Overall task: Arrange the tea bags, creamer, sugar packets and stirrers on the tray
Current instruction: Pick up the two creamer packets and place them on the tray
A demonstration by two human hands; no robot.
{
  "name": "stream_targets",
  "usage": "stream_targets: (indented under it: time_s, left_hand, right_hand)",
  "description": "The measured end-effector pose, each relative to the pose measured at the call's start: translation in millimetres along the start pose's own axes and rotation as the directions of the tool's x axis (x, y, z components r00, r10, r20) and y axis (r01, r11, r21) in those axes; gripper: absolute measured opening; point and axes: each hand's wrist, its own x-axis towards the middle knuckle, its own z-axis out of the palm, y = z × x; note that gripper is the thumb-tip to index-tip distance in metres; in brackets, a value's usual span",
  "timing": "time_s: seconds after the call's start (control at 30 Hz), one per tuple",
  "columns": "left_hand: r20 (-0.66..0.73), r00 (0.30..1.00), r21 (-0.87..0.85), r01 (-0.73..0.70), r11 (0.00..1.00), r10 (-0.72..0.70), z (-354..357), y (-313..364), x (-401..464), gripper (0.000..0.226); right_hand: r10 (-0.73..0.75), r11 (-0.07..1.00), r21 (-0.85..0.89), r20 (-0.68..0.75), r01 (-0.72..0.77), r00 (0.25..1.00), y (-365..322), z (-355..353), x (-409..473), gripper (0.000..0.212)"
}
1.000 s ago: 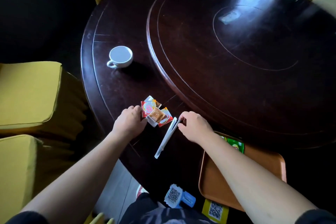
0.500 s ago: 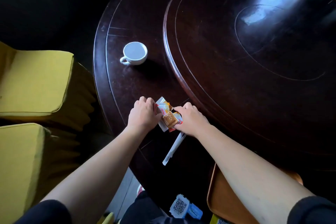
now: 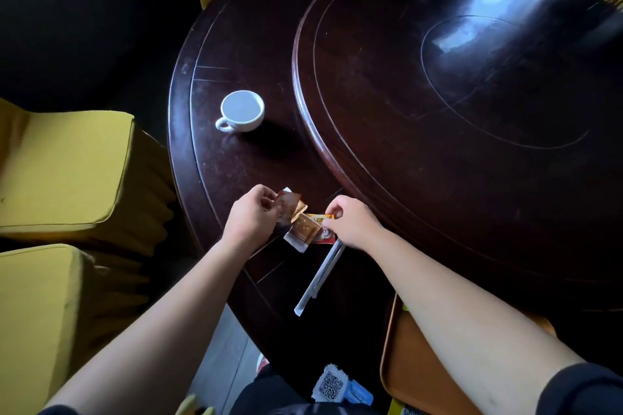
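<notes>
A small pile of red, orange and white packets [image 3: 305, 229] lies on the dark round table near its front edge. My left hand [image 3: 251, 219] grips a red packet [image 3: 286, 207] at the pile's left side, lifted a little. My right hand [image 3: 350, 221] pinches the right corner of an orange and green packet [image 3: 318, 217]. White wrapped stirrers [image 3: 320, 274] lie slanted just below my right hand. The orange tray [image 3: 408, 377] sits at the lower right, mostly hidden under my right forearm.
A white cup [image 3: 242, 110] stands on the table's left part. A raised turntable [image 3: 472, 94] fills the table's middle and right. Yellow covered chairs [image 3: 60, 172] stand at the left. A tag with a QR code [image 3: 332, 386] hangs at my waist.
My right hand left the stirrers and moved to the packet pile. My left hand has lifted a red packet off the pile. The view shifted, so the tray is mostly hidden.
</notes>
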Motion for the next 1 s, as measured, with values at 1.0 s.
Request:
stream_targets:
  time_s: [1.0]
  left_hand:
    - [0.588, 0.78, 0.079, -0.319, 0.944, 0.215, 123.3, 59.4, -134.4, 0.006]
  right_hand:
    - [0.41, 0.785, 0.556, -0.134, -0.274, 0.902, 184.1, -30.7, -178.3, 0.018]
